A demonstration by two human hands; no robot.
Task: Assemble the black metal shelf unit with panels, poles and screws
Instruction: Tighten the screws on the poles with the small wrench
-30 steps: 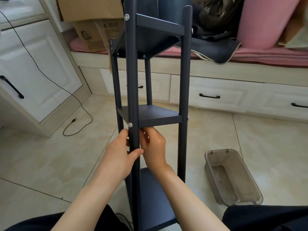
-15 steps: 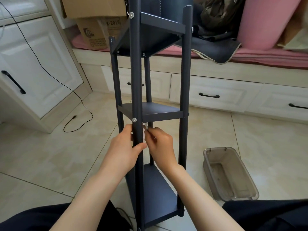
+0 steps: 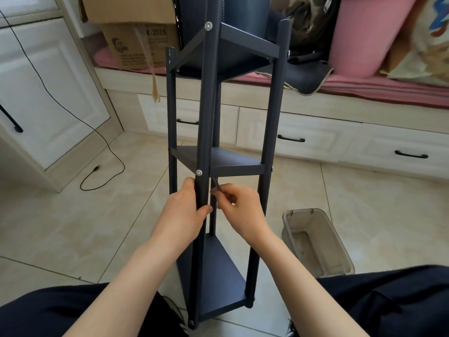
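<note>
L hand [image 3: 181,215] grips front pole [image 3: 205,117]; R hand [image 3: 239,210] pinches small tool [image 3: 216,184] under mid shelf [image 3: 233,164].

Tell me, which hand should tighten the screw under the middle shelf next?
Probably the right hand: it already pinches a small metal tool just under the middle shelf. The left hand is busy gripping the front pole.

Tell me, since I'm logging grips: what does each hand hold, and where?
Left hand grips the front pole just below the middle shelf. Right hand pinches a small metal tool by its lower end.
</note>
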